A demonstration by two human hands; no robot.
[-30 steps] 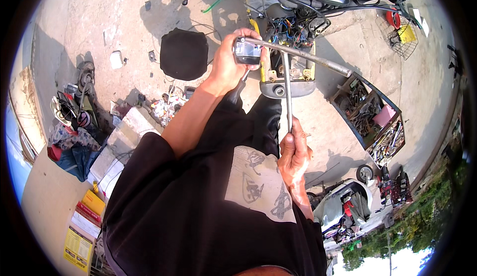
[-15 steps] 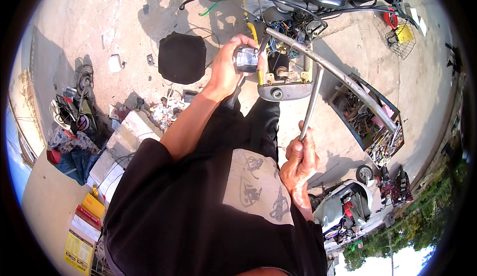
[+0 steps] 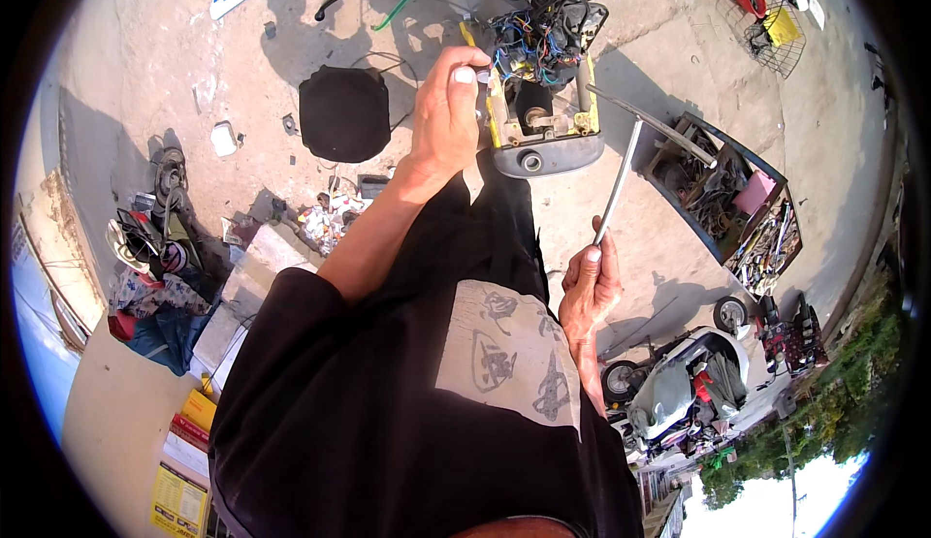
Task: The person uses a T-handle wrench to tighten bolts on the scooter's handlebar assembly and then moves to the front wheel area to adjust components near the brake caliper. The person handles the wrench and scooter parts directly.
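Observation:
My right hand [image 3: 590, 291] is closed round a slim metal rod [image 3: 621, 177] that slants up and away from me. Across its far end runs a thicker grey metal bar [image 3: 669, 131]; I cannot tell whether the two are joined. My left hand [image 3: 446, 121] is closed, thumb and forefinger together, by the left side of an opened electric scooter body [image 3: 548, 155]. Something small and shiny shows at those fingertips, too covered to name. Bundled coloured wires [image 3: 548, 44] and a yellow frame [image 3: 495, 116] are exposed in the body.
An open box of tools and scrap [image 3: 742, 199] stands right of the scooter. A black padded piece [image 3: 344, 113] lies on the concrete at left, near a rubble heap [image 3: 335, 213]. A wire basket [image 3: 776, 39] sits far right; another scooter [image 3: 679, 393] is at lower right.
My left hand has turned, and the clear-and-dark boxy piece seen in it is now hidden. The grey bar has swung and looks shorter, its near end drawn back from the wires. The view has shifted.

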